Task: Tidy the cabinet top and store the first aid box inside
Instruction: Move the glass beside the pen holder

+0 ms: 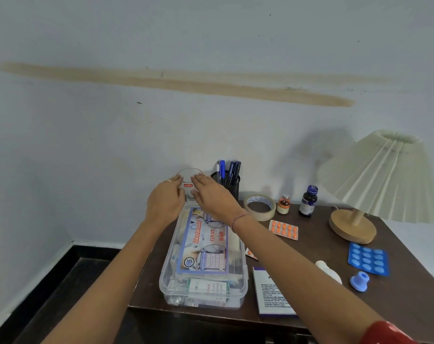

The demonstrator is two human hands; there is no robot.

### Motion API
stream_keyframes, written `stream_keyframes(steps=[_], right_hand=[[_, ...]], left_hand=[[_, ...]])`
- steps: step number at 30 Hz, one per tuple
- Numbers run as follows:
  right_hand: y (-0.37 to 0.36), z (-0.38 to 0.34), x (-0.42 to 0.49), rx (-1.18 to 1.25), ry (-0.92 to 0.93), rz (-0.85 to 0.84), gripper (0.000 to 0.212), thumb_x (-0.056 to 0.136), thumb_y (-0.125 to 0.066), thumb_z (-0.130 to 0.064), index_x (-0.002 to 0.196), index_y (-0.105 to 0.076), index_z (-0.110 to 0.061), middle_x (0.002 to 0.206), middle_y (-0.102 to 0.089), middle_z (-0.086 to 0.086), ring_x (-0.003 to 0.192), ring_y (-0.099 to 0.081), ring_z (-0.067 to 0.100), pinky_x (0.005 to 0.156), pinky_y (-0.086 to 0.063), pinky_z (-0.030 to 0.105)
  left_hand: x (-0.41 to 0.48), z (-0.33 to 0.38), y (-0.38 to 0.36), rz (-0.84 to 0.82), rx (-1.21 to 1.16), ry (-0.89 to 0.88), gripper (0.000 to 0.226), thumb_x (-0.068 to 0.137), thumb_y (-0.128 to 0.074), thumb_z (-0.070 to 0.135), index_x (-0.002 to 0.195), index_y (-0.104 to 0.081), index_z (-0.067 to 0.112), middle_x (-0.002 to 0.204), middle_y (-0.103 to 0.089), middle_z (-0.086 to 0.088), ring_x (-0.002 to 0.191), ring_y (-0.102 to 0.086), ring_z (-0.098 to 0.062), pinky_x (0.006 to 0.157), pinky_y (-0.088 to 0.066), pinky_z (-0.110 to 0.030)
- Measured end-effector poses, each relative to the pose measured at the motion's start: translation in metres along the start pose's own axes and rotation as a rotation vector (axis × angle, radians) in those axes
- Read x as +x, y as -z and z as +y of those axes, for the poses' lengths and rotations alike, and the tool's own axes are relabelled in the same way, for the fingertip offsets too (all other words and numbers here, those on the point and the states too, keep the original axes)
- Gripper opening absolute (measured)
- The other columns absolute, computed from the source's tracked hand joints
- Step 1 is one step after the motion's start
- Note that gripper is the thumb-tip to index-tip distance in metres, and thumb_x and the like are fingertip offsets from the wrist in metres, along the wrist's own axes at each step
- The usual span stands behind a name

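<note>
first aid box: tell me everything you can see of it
The first aid box is a clear plastic rectangular tub with rounded corners. It sits flat on the dark cabinet top near its left front edge. Inside, a card reading Medigold First Aid Box lies on packed supplies. The right forearm crosses above its far end. Whether a lid is on is unclear.

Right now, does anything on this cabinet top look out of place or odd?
Yes. The lampshade sits tilted on its wooden base. Pill strips lie loose: an orange strip, a blue strip, and a second orange strip half hidden beside the first aid box. A brown streak marks the wall.
</note>
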State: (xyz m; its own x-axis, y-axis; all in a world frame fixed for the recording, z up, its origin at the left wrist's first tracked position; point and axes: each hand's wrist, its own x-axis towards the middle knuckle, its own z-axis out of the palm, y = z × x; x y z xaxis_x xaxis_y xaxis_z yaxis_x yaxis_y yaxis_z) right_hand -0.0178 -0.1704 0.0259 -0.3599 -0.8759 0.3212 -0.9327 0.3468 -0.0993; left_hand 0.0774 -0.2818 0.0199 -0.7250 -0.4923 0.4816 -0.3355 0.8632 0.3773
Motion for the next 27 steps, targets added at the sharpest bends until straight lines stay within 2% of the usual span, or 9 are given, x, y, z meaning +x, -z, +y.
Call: stream_keyframes(steps=[5,10,12,15,20,27], right_hand=[[0.003,-0.002,0.003,-0.002,-0.039,-0.097,0.059,0.102,-0.028,-0.037,0.149,-0.015,-0.004,0.158,-0.018,0.012,0.147,-0.014,0.022,0.118,-0.014,0.031],[0.014,-0.002,0.004,-0.022,-0.038,-0.225,0.061,0.103,-0.026,-0.036,0.150,-0.005,-0.004,0.159,-0.004,0.013,0.148,-0.001,0.022,0.120,-0.006,0.033],[0.018,-0.002,-0.001,-0.051,-0.022,-0.277,0.062,0.103,-0.024,-0.036,0.150,0.001,-0.006,0.159,0.007,0.012,0.147,0.011,0.023,0.120,-0.001,0.037],[0.023,-0.001,-0.013,-0.064,-0.007,-0.261,0.064,0.102,-0.023,-0.039,0.150,0.005,-0.008,0.158,0.015,0.009,0.145,0.020,0.025,0.119,0.002,0.041],[0.034,-0.001,-0.037,-0.036,-0.043,-0.216,0.067,0.101,-0.024,-0.043,0.150,0.005,-0.009,0.159,0.015,0.007,0.145,0.019,0.023,0.119,0.004,0.040],[0.047,0.005,-0.080,-0.017,-0.119,-0.242,0.068,0.100,-0.024,-0.045,0.151,0.004,-0.009,0.159,0.014,0.005,0.146,0.017,0.021,0.120,0.002,0.040]], left_hand=[[0.003,-0.009,0.003,-0.190,0.113,-0.052,0.051,0.098,-0.033,0.019,0.148,-0.025,0.009,0.156,-0.024,-0.003,0.144,-0.020,-0.014,0.115,-0.021,-0.033],[0.004,-0.010,0.012,-0.332,0.262,-0.100,0.054,0.101,-0.025,0.023,0.150,-0.009,0.009,0.159,-0.010,-0.004,0.147,-0.007,-0.015,0.118,-0.009,-0.035],[0.002,-0.009,0.017,-0.335,0.327,-0.110,0.053,0.102,-0.022,0.025,0.151,-0.005,0.011,0.159,-0.007,-0.003,0.147,-0.005,-0.015,0.118,-0.008,-0.036],[-0.005,-0.004,0.025,-0.326,0.341,-0.081,0.056,0.102,-0.020,0.033,0.151,-0.001,0.012,0.160,-0.001,-0.001,0.147,-0.001,-0.014,0.119,-0.006,-0.038],[-0.021,0.015,0.029,-0.346,0.338,-0.063,0.062,0.101,-0.018,0.043,0.150,0.004,0.013,0.159,0.005,-0.002,0.147,0.004,-0.014,0.119,-0.004,-0.040],[-0.044,0.050,0.031,-0.366,0.321,-0.060,0.067,0.099,-0.015,0.050,0.150,0.005,0.012,0.159,0.008,-0.003,0.147,0.006,-0.014,0.119,-0.001,-0.040]])
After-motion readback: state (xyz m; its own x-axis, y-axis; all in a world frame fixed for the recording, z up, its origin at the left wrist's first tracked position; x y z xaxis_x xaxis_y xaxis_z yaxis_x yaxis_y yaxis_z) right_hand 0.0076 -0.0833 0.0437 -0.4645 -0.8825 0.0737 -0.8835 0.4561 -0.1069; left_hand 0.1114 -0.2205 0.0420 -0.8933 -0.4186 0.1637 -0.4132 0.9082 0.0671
